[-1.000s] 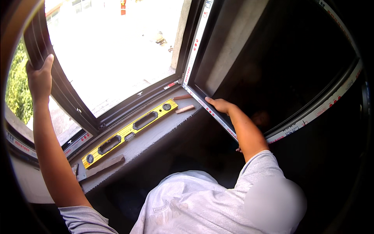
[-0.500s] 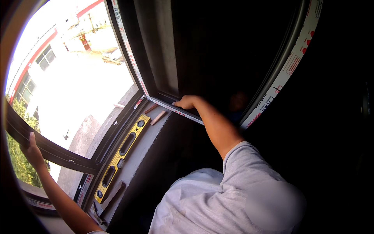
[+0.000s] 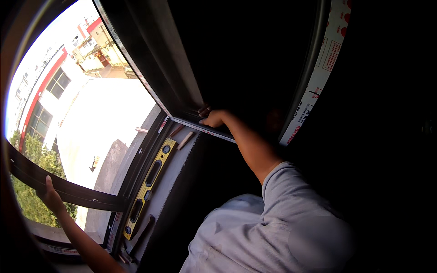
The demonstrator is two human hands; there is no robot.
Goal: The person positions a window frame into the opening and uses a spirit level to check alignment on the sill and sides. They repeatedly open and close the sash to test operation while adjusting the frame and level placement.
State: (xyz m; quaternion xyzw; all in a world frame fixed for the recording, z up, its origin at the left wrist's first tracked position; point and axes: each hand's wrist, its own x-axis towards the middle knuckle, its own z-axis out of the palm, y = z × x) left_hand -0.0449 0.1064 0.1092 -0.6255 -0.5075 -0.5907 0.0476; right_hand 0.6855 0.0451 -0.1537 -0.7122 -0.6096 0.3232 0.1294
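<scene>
At lower left, the left hand [image 3: 51, 196] gripped the dark window frame [image 3: 73, 190]; the right hand [image 3: 214, 118] clasped the sash corner [image 3: 191, 122]; both grips needed steadiness.

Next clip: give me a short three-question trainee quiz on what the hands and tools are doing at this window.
1. True or false: the yellow spirit level is held in the right hand.
2. Multiple choice: the left hand grips A) the dark window frame bar, B) a hammer, C) a paint brush.
3. Fill in: the right hand rests on the lower edge of the open window ____.

Key
1. False; the level lies on the sill, touched by neither hand.
2. A.
3. Sash; the hand is at its lower edge near the corner.
</scene>
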